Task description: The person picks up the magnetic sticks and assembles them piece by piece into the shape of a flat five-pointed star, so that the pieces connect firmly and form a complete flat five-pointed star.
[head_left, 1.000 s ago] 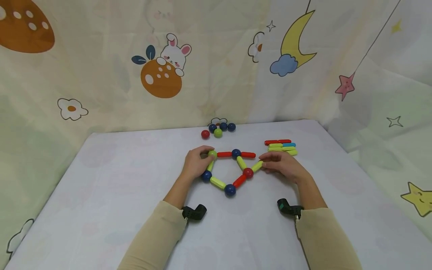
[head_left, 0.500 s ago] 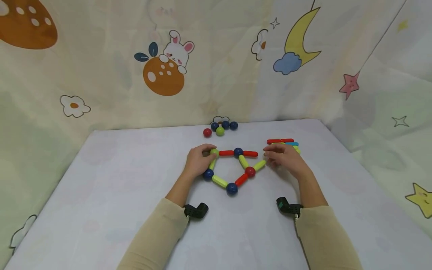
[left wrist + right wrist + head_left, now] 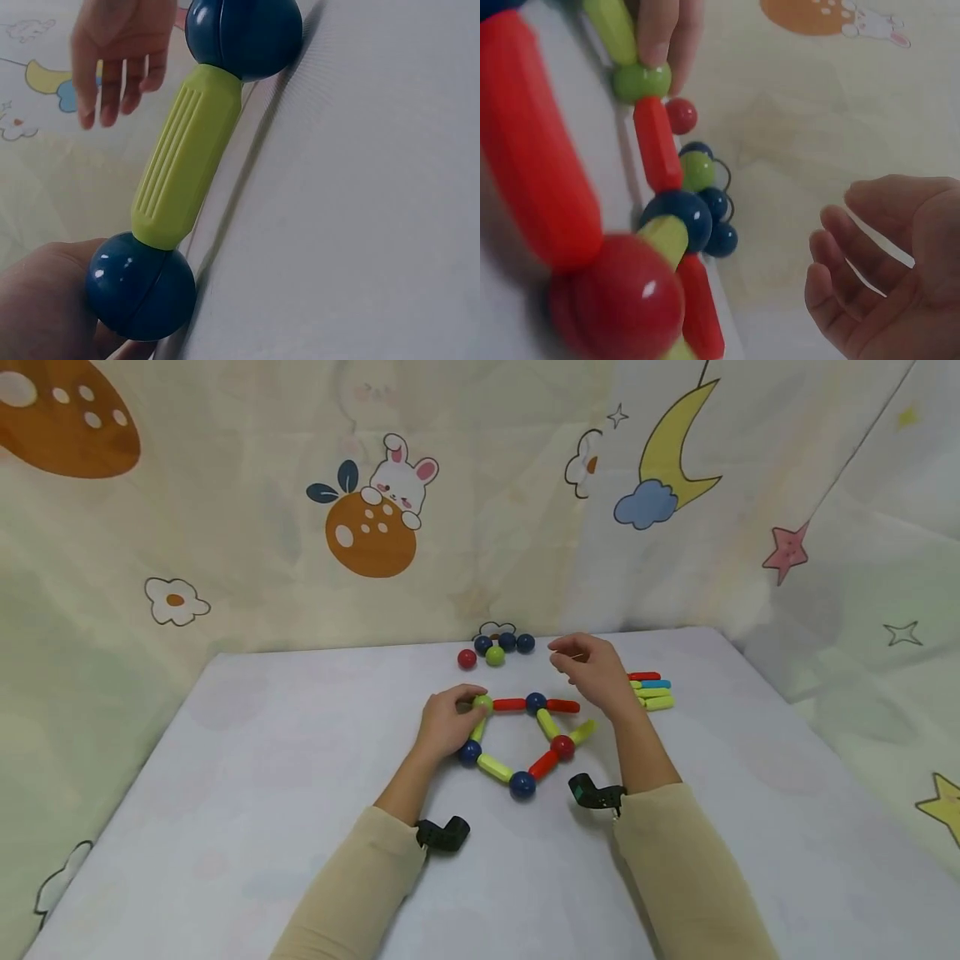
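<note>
My left hand (image 3: 442, 725) pinches a green ball (image 3: 484, 702) at the upper left corner of a ring of joined rods and balls on the table. The ring has red rods (image 3: 510, 704), yellow-green rods (image 3: 495, 768), blue balls (image 3: 522, 785) and a red ball (image 3: 562, 747). Two rods stick out on its right side, a red rod (image 3: 563, 706) and a yellow-green rod (image 3: 584, 732), their outer ends apart. My right hand (image 3: 596, 675) hovers above and beyond the ring, fingers loosely bent, holding nothing; the right wrist view shows its bare palm (image 3: 900, 292).
Loose balls lie at the table's back edge: a red ball (image 3: 467, 658), a green ball (image 3: 495, 656) and several blue balls (image 3: 526, 644). A stack of coloured rods (image 3: 657, 693) lies at right, partly behind the right arm. A printed cloth (image 3: 255, 527) hangs behind the table (image 3: 285, 760).
My right hand has let go of the yellow-green rod at the ring's right and moved up and left, toward the loose balls. The left hand stays on the green ball.
</note>
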